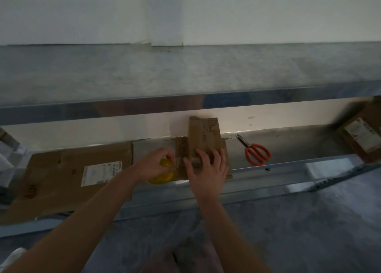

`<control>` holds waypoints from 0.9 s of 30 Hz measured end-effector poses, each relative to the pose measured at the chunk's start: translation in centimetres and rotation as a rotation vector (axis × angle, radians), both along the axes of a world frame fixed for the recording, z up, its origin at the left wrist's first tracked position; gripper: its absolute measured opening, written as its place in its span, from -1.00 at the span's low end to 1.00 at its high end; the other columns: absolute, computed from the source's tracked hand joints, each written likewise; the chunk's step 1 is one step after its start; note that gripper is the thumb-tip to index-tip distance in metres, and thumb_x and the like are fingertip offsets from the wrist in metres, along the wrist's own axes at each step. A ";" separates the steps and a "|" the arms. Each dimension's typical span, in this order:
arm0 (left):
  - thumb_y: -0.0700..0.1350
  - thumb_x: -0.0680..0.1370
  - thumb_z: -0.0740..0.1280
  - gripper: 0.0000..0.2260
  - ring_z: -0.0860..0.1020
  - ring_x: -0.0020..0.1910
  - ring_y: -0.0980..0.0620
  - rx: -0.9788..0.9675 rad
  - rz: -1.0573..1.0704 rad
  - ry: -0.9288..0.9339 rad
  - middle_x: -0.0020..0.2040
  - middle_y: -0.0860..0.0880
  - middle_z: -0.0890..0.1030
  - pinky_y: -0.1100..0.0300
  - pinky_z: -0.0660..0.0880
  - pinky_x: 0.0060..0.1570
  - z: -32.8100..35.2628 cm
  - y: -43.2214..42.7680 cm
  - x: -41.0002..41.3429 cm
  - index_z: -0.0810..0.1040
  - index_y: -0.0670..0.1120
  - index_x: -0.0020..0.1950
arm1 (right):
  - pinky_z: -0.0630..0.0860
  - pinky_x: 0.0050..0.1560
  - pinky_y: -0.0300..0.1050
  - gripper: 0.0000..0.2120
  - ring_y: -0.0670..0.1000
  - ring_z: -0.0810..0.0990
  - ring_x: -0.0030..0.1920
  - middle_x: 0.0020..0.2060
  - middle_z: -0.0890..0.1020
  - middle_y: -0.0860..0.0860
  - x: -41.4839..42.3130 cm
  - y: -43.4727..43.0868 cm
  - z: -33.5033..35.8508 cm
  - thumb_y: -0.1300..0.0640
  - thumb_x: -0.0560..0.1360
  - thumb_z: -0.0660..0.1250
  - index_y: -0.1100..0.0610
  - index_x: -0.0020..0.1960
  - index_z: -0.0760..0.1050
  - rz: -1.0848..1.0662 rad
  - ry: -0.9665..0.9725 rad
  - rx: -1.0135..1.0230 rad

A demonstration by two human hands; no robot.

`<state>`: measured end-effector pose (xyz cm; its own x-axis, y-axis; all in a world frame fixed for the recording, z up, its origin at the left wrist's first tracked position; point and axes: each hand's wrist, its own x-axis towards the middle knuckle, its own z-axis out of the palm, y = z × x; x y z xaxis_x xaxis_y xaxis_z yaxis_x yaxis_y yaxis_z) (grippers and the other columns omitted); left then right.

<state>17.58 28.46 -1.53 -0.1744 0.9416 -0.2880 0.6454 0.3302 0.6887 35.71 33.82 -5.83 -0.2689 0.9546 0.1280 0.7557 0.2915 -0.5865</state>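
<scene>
A small brown cardboard box (203, 132) lies on a low metal shelf (288, 147), its far flap leaning up against the wall. My right hand (206, 169) presses on the box's near part with spread fingers. Just left of it, my left hand (152, 165) grips a yellow tape roll (159, 179). A strip of clear tape (179, 162) runs from the roll onto the box. The roll's upper part is hidden under my fingers.
A flattened cardboard sheet with a white label (82, 173) covers the shelf's left side. Orange-handled scissors (256, 152) lie right of the box. Another labelled carton (362, 136) sits at the far right. A metal beam (185, 103) runs overhead. Grey floor lies below.
</scene>
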 end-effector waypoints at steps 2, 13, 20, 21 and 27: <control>-0.04 0.49 0.43 -0.78 0.46 0.03 0.10 0.006 -0.024 -0.003 0.08 0.05 0.49 0.32 0.36 -0.15 -0.3 -0.2 -0.4 0.50 0.03 0.10 | 0.21 0.42 0.36 -0.51 0.13 0.08 0.55 0.42 0.35 0.03 -0.6 -0.3 -0.5 -0.35 0.45 0.29 -0.17 0.30 0.47 -0.031 0.010 0.011; -0.05 0.52 0.41 -0.76 0.46 0.04 0.06 -0.030 -0.078 0.012 0.08 0.02 0.48 0.31 0.40 -0.06 -1.9 -1.8 -4.0 0.49 -0.05 0.14 | 0.40 0.25 0.40 -0.52 0.19 0.23 0.47 0.34 0.41 0.05 3.0 5.0 -2.5 -0.35 0.45 0.24 -0.13 0.26 0.50 0.114 -0.008 0.180; -0.04 0.49 0.43 -0.75 0.46 0.03 0.10 0.136 -0.132 0.080 0.08 0.06 0.46 0.15 0.43 0.05 -1.6 -1.6 -2.9 0.48 -0.02 0.11 | 0.20 0.42 0.43 -0.57 0.25 0.35 0.41 0.27 0.52 0.10 2.2 2.3 0.3 -0.14 0.51 0.31 0.04 0.30 0.53 0.224 -0.103 0.395; -0.04 0.48 0.43 -0.75 0.46 0.03 0.11 0.158 -0.134 0.095 0.08 0.07 0.46 0.16 0.42 0.04 -1.6 -1.6 -2.6 0.48 -0.02 0.11 | 0.33 0.38 0.31 -0.60 0.21 0.38 0.39 0.24 0.54 0.09 1.6 1.1 0.6 -0.08 0.52 0.30 0.08 0.28 0.55 0.278 -0.031 0.422; -0.04 0.43 0.44 -0.75 0.50 -0.02 0.11 0.302 -0.160 0.312 0.07 0.12 0.46 0.11 0.48 -0.09 -2.8 -2.5 -1.8 0.49 0.03 0.06 | 0.47 0.25 -0.07 -0.48 0.04 0.45 0.29 0.26 0.51 0.04 -3.0 -3.9 0.0 -0.13 0.53 0.27 0.13 0.39 0.41 0.286 0.064 -0.100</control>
<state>15.78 25.94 -4.28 -0.0549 0.9974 0.0461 0.8634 0.0242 0.5039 32.72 29.92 -5.80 -0.5229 0.8501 0.0628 0.6117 0.4256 -0.6669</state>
